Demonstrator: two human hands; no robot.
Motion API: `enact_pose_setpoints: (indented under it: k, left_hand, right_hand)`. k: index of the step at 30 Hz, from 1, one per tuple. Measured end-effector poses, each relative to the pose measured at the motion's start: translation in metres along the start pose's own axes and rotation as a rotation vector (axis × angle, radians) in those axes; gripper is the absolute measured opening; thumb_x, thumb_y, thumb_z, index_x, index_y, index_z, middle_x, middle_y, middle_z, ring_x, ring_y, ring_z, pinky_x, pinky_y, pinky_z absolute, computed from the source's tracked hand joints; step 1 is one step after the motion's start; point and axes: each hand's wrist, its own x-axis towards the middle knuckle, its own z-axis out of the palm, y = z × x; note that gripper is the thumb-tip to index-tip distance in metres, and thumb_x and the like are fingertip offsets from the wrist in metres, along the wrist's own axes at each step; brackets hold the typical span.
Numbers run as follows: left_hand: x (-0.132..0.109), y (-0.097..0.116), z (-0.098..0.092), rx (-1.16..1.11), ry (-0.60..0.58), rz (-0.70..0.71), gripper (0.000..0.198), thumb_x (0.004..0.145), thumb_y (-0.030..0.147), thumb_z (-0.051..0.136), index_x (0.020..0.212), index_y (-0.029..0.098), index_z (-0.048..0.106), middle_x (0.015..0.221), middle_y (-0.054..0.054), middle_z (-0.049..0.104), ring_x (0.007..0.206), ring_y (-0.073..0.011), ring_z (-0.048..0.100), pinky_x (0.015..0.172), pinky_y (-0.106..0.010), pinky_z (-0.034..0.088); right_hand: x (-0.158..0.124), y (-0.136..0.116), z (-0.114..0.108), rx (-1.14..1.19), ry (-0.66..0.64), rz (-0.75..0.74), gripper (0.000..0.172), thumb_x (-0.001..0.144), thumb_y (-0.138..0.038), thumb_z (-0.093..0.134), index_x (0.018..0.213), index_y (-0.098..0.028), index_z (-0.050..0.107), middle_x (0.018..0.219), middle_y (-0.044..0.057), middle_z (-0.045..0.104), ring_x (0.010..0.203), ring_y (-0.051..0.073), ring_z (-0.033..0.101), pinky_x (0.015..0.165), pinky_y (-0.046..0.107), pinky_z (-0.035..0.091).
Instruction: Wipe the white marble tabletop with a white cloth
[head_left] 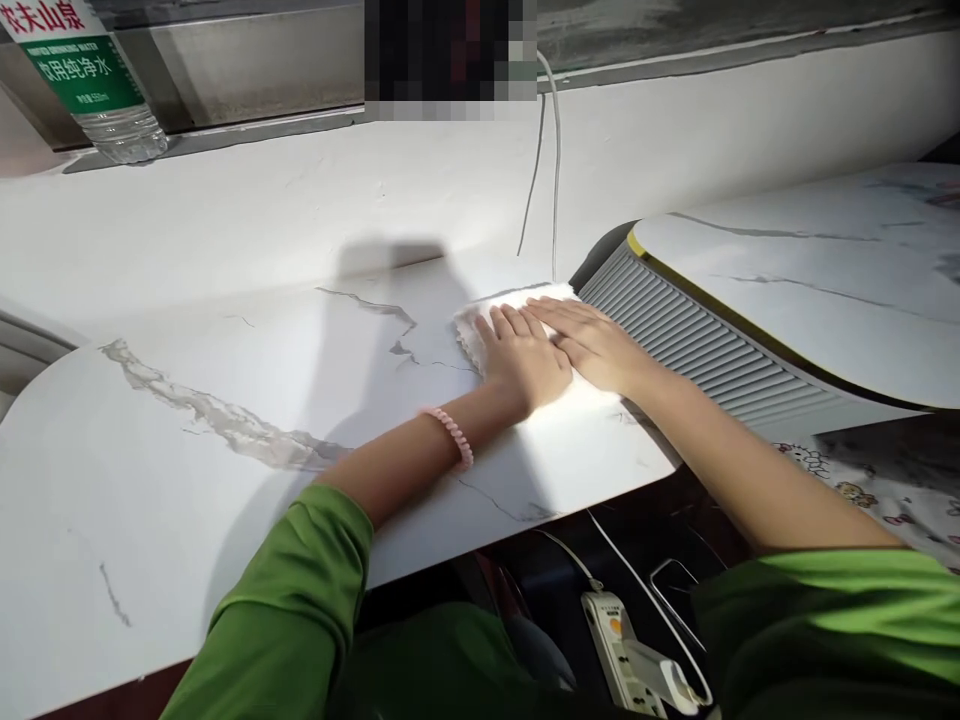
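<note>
A white cloth (480, 345) lies flat near the back right of the white marble-patterned tabletop (247, 520). Both hands rest on it, palms down. My left hand (525, 360), below a pink beaded bracelet (452, 437), presses on the cloth with its fingers extended. Beside it and partly touching it, my right hand (592, 345) is laid flat with its fingers stretched to the left over the cloth. Neither hand grips the cloth, as far as I can see.
A water bottle (112, 90) stands on the ledge at the upper left. A ribbed cabinet with a marble-patterned top (810, 270) adjoins on the right. Thin cables (556, 170) hang down the wall. Below the table edge is a power strip (616, 650) with a plugged-in charger.
</note>
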Motion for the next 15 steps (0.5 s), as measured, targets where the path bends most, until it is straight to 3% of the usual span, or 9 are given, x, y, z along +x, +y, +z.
enact_pose_setpoints:
  k: [10,15]
  left_hand:
    - [0.082,-0.077,-0.006,-0.018,-0.028,-0.064,0.060,0.100,0.028,0.025,0.152,-0.002,0.029,0.160,-0.021,0.031,0.150,-0.0321,0.025,0.123,-0.049,0.017]
    - [0.113,-0.096,-0.002,-0.012,-0.022,-0.107,0.059,0.100,0.029,0.021,0.153,0.003,0.031,0.160,-0.016,0.034,0.148,-0.0280,0.028,0.123,-0.048,0.018]
  right_hand:
    - [0.119,0.018,0.030,0.084,0.072,0.004,0.054,0.087,-0.019,0.042,0.138,-0.022,0.060,0.142,0.005,0.060,0.137,0.029,0.049,0.116,0.056,0.036]
    - [0.155,0.030,0.042,0.076,0.091,0.005,0.054,0.085,-0.020,0.041,0.135,-0.018,0.062,0.140,0.006,0.061,0.134,0.029,0.052,0.115,0.053,0.038]
